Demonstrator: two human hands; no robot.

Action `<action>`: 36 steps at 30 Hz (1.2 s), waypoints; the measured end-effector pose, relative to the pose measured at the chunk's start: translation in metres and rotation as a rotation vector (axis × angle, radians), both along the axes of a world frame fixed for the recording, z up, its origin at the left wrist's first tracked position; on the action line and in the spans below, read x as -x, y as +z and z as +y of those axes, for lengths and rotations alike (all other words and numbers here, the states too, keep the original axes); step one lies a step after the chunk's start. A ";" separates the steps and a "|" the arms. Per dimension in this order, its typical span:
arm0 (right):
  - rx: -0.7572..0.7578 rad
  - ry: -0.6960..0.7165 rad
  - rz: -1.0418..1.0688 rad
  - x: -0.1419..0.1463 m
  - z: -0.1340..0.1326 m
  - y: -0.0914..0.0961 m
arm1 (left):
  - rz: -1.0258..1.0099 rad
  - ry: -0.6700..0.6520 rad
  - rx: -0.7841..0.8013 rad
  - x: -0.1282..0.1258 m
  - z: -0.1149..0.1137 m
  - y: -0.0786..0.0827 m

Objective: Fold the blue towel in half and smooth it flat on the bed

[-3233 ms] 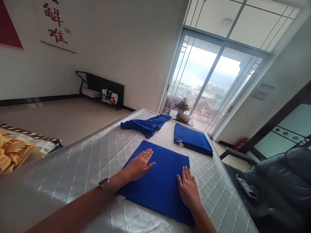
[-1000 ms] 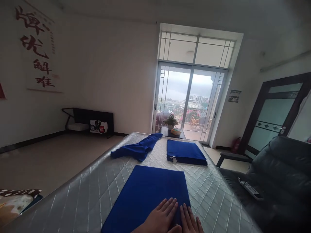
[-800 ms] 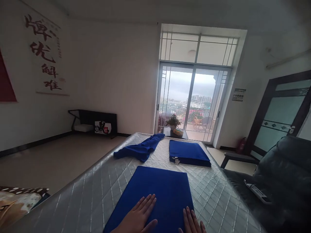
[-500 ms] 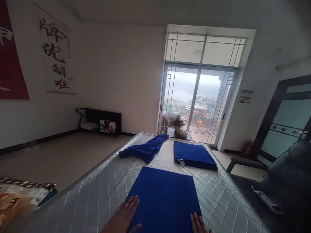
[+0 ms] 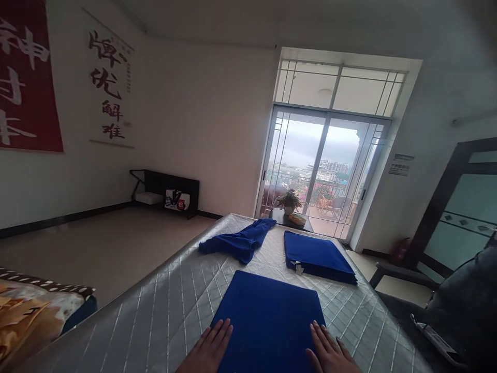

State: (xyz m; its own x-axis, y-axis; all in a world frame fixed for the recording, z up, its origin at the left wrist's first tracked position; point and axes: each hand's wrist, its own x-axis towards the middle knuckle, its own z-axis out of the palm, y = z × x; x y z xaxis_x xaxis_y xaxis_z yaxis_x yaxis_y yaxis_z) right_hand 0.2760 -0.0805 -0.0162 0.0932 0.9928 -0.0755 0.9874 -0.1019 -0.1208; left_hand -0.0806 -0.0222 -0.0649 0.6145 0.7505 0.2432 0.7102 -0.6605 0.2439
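Note:
A flat, folded blue cloth (image 5: 269, 321) lies before me on the silver quilted table cover (image 5: 166, 305). On its left edge rests my left hand (image 5: 212, 346), palm down with the fingers stretched out. My right hand (image 5: 328, 347) lies flat on the right edge, its fingers extended and the thumb apart. Neither hand grips the cloth. Beyond it, to the right, sits a neat stack of folded blue cloth (image 5: 318, 255) with white tags at its near corner. A crumpled blue cloth (image 5: 240, 242) lies at the far left of the table.
A small dark table (image 5: 306, 224) with a potted plant (image 5: 289, 200) stands past the far end, before the glass doors (image 5: 310, 155). A dark armchair (image 5: 462, 300) is at the right. Patterned bedding (image 5: 31, 311) shows at the lower left.
My right hand has moved up along the cloth's right edge and shows more fully. My left hand remains on the left edge. The camera view has shifted slightly left.

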 end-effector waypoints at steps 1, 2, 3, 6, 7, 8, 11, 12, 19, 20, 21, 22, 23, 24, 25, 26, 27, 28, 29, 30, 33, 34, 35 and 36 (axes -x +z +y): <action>0.014 -0.022 -0.021 0.004 0.008 0.010 | 0.003 0.001 -0.005 0.000 0.000 -0.001; 0.020 -0.037 -0.039 0.008 0.015 0.017 | 0.006 0.004 -0.009 -0.001 0.001 -0.002; 0.006 -0.044 -0.051 0.012 0.020 0.020 | 0.010 0.009 -0.011 0.000 0.002 -0.005; -0.045 -0.097 -0.036 0.019 0.030 0.014 | 0.012 0.021 -0.003 0.001 0.006 -0.017; -0.048 -0.122 -0.022 0.019 0.030 0.009 | 0.013 0.025 0.007 0.002 0.008 -0.020; -0.047 -0.142 -0.010 0.019 0.030 0.003 | 0.021 0.031 0.025 0.003 0.008 -0.022; -0.046 -0.144 0.011 0.018 0.027 -0.009 | 0.075 0.088 0.102 0.000 0.008 -0.014; -0.047 -0.138 0.017 0.018 0.026 -0.010 | 0.092 0.110 0.125 -0.005 0.007 -0.006; -0.010 -0.110 -0.006 0.016 0.025 -0.006 | 0.027 -0.220 0.101 -0.119 0.005 0.061; -0.004 -0.086 -0.015 0.016 0.024 -0.005 | 0.022 -0.295 0.097 -0.140 0.007 0.065; 0.005 -0.062 -0.023 0.015 0.023 -0.005 | 0.002 -0.343 0.086 -0.160 0.010 0.066; 0.016 -0.045 -0.026 0.015 0.022 -0.004 | -0.012 -0.381 0.076 -0.178 0.013 0.064; 0.025 -0.038 -0.028 0.015 0.021 -0.003 | -0.025 -0.402 0.065 -0.193 0.017 0.061; 0.029 -0.039 -0.026 0.015 0.020 -0.002 | -0.038 -0.405 0.057 -0.205 0.020 0.057; 0.031 -0.050 -0.025 0.015 0.019 -0.001 | -0.047 -0.398 0.055 -0.213 0.023 0.051; 0.032 -0.061 -0.026 0.016 0.019 0.000 | -0.053 -0.384 0.057 -0.218 0.026 0.046; 0.034 -0.058 -0.029 0.016 0.019 0.000 | -0.056 -0.369 0.063 -0.220 0.028 0.041; 0.035 -0.050 -0.033 0.016 0.019 -0.001 | -0.053 -0.355 0.070 -0.219 0.030 0.036; 0.034 -0.049 -0.035 0.016 0.020 -0.001 | -0.046 -0.343 0.075 -0.216 0.031 0.033; 0.029 -0.053 -0.035 0.016 0.021 -0.003 | -0.034 -0.331 0.078 -0.211 0.033 0.031; 0.006 -0.090 -0.015 0.015 0.024 -0.007 | 0.018 -0.265 0.091 -0.189 0.038 0.033; 0.002 -0.102 -0.006 0.015 0.025 -0.008 | 0.037 -0.235 0.100 -0.179 0.042 0.035; 0.002 -0.109 0.001 0.015 0.026 -0.008 | 0.057 -0.203 0.112 -0.169 0.046 0.037; 0.006 -0.115 0.006 0.014 0.026 -0.009 | 0.076 -0.169 0.123 -0.159 0.051 0.038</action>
